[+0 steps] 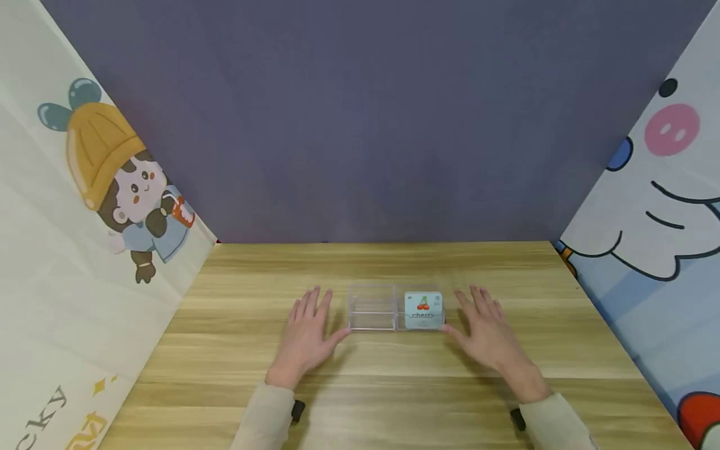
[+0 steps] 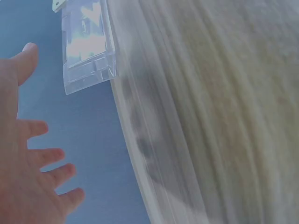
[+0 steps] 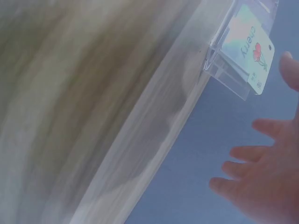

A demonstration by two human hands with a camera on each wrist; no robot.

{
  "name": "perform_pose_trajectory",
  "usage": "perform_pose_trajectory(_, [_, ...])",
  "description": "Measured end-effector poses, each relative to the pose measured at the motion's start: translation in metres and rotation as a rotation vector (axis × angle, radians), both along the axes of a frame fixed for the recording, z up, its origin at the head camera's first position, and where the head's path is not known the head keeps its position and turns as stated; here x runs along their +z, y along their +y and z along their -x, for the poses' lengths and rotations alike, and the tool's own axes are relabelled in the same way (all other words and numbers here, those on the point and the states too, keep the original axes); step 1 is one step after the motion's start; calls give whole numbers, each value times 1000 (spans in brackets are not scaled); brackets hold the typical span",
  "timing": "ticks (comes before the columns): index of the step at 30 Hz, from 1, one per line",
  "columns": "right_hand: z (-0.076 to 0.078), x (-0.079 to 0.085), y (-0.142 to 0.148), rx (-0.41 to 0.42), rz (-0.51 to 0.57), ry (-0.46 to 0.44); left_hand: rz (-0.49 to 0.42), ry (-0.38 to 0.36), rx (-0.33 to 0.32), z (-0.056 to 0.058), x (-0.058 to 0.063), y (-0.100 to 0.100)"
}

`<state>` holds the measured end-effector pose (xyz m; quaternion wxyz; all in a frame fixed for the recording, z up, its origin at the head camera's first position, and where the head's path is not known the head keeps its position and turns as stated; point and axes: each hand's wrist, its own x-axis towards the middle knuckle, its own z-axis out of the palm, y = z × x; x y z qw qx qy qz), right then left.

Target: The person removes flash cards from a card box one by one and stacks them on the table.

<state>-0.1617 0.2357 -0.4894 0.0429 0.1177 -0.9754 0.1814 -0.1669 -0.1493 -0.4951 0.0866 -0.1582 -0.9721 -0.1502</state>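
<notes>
A clear box sits on the wood table, just below the middle of the head picture. It is longer from left to right than from top to bottom, and it has two parts side by side. A blue cherry card leans in the right part, and in the right wrist picture its top pokes up over the box wall. I see no card in the left part. The left hand is just to the left of the box, and the right hand is just to the right, so the box's long way runs across from one hand to the other. Both look about the same way off from the box, but the right one is nearer to the card. The fingers are spread apart on both hands, and neither one grips anything. In the head picture each thumb tip comes to a near corner of the box, but the wrist pictures show a gap there, so I cannot tell if they touch. A dark wall fills the top middle, with a yellow-hat cartoon at the upper left.
</notes>
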Motion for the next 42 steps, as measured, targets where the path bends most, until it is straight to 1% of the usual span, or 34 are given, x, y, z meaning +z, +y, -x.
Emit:
perform_pose_trajectory(4, [-1,1,-1,1,34,25,-16,-5,-4,2,1,1])
perform_pose_trajectory(7, [0,1,-2,0,59,43,-44,10,-18,2,2,1])
perform_pose_trajectory(12, [1,0,-2,-12,136,46,-92,26,-42,4,3,1])
perform_pose_trajectory(17, [3,-1,-3,-21,229,41,-136,31,-42,6,2,2])
perform_pose_trajectory(22, [7,-3,-6,-24,291,56,-169,23,-37,6,2,3])
perform_pose_trajectory(26, [9,-5,-8,-33,332,59,-219,7,-29,7,4,4])
perform_pose_trajectory(32, [10,-4,-10,-62,402,30,-338,-49,-12,7,5,7])
perform_pose_trajectory(40, [13,-4,-12,-69,505,30,-462,-117,17,7,5,8])
perform_pose_trajectory(42, [13,-3,-13,-74,534,26,-497,-135,28,8,7,9])
